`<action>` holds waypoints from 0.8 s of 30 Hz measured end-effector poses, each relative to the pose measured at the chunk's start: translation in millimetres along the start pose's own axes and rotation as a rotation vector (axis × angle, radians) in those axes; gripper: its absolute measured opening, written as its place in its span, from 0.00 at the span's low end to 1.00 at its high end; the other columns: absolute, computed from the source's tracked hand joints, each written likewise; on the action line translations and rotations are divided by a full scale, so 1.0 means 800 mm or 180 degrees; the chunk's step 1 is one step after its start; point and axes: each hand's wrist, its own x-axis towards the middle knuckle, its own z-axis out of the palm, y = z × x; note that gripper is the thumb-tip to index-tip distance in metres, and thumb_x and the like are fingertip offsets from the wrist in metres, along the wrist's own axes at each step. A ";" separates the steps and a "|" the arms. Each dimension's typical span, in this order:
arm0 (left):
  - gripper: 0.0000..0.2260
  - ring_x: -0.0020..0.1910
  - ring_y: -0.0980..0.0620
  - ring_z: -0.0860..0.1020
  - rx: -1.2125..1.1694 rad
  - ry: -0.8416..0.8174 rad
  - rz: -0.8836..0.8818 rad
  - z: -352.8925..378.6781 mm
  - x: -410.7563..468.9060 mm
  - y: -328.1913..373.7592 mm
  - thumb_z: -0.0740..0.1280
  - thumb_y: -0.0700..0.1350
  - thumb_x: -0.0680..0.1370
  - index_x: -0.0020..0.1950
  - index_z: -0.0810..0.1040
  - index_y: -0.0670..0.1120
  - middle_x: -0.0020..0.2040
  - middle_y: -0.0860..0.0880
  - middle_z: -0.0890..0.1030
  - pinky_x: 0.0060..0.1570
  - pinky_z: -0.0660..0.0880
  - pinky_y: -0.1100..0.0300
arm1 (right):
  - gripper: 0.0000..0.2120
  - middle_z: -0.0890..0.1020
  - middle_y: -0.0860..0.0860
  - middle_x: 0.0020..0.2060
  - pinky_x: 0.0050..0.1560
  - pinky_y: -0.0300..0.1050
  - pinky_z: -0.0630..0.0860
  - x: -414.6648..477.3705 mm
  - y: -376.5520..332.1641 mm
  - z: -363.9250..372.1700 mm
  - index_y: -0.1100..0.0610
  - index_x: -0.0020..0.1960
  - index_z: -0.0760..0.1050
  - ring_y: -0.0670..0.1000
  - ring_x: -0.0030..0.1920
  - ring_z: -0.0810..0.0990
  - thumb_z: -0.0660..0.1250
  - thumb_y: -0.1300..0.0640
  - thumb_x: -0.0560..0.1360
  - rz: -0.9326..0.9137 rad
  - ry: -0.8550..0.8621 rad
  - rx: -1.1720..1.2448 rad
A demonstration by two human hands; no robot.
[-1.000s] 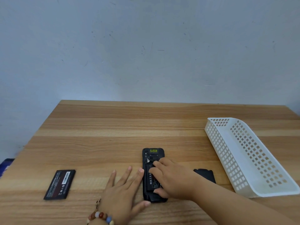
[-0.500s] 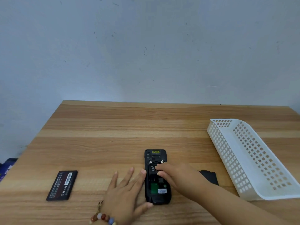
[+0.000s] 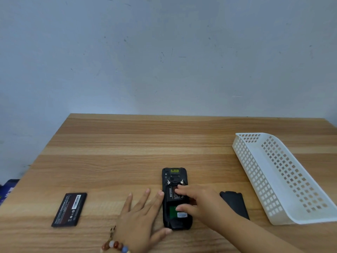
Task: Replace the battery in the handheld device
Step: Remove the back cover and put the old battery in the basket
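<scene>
The black handheld device point(image 3: 175, 175) lies face down on the wooden table point(image 3: 164, 143) with its battery bay uncovered. My right hand point(image 3: 198, 203) pinches the device's battery point(image 3: 171, 196), fingers on its top and thumb at its near edge. The battery's near end is raised, and the green floor of the bay point(image 3: 172, 211) shows beneath it. My left hand point(image 3: 140, 216) lies flat beside the device, with its forefinger and thumb against the device's left side. A second black battery point(image 3: 69, 209) lies flat at the left.
The black back cover point(image 3: 235, 203) lies just right of my right wrist. Further right, a white perforated basket point(image 3: 273, 170) stands at a slant. The table's left edge and a blue object on the floor point(image 3: 7, 189) are at the far left.
The battery was flat in the device a second ago. My right hand has since tipped its near end up, uncovering the green bay floor. My left hand has stayed in place.
</scene>
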 end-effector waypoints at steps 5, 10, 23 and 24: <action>0.38 0.67 0.53 0.67 0.0033 -0.0065 0.0001 -0.004 0.000 0.001 0.47 0.72 0.74 0.77 0.47 0.50 0.63 0.56 0.76 0.64 0.51 0.50 | 0.14 0.83 0.44 0.49 0.55 0.38 0.77 0.001 -0.008 -0.012 0.49 0.60 0.76 0.41 0.50 0.81 0.64 0.51 0.75 0.0399 0.0307 0.0707; 0.39 0.71 0.55 0.60 0.0121 -0.0095 0.0026 -0.003 0.001 -0.003 0.49 0.73 0.73 0.77 0.49 0.50 0.65 0.56 0.73 0.64 0.51 0.50 | 0.07 0.85 0.49 0.33 0.38 0.37 0.81 -0.001 -0.009 -0.077 0.48 0.48 0.78 0.46 0.35 0.84 0.65 0.59 0.74 0.0775 0.1229 0.2433; 0.40 0.73 0.59 0.47 0.0166 0.0050 0.0150 -0.009 0.009 -0.002 0.49 0.73 0.73 0.77 0.49 0.51 0.74 0.59 0.58 0.65 0.49 0.54 | 0.14 0.77 0.52 0.42 0.45 0.41 0.64 -0.036 0.162 -0.205 0.56 0.58 0.79 0.53 0.45 0.76 0.68 0.60 0.72 0.0826 0.2056 -0.0753; 0.39 0.74 0.59 0.47 0.0184 0.0039 0.0184 -0.010 0.009 -0.002 0.49 0.73 0.73 0.77 0.49 0.51 0.76 0.60 0.51 0.66 0.48 0.54 | 0.14 0.79 0.54 0.45 0.45 0.41 0.64 -0.035 0.172 -0.199 0.56 0.58 0.79 0.53 0.45 0.75 0.68 0.60 0.73 0.0893 0.1895 -0.0872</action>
